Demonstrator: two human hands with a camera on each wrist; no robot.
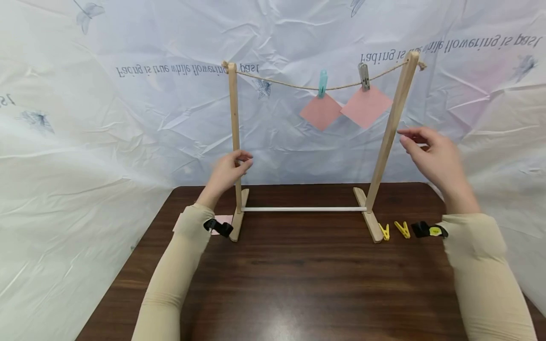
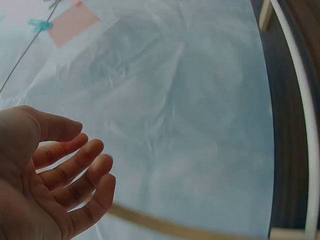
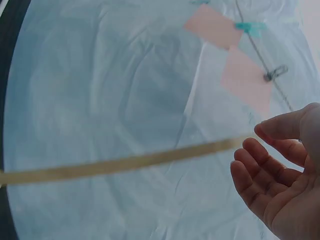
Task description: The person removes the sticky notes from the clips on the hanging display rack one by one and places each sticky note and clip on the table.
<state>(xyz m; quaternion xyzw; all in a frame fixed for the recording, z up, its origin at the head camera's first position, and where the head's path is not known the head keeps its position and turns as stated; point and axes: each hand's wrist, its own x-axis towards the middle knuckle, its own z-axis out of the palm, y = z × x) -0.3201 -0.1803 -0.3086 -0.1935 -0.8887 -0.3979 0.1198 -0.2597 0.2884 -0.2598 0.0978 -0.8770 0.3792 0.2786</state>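
Observation:
Two pink paper squares hang from a twine line (image 1: 294,86) strung between two wooden posts. A teal clothespin (image 1: 323,84) holds the left square (image 1: 322,112); a grey clothespin (image 1: 364,76) holds the right square (image 1: 368,108). My left hand (image 1: 228,169) is raised beside the left post (image 1: 233,109), its fingers loosely bent with nothing in them, as the left wrist view shows. To the right of the right post (image 1: 392,128) is my right hand (image 1: 439,161). Its thumb and index finger come close together, and the right wrist view (image 3: 285,175) shows nothing between them.
Two yellow clothespins (image 1: 402,229) lie on the dark wood table (image 1: 290,274) near the stand's right foot (image 1: 373,226). Pale pink paper (image 1: 223,219) lies by the left foot, partly behind my left sleeve. A white rod (image 1: 303,209) joins the posts low down.

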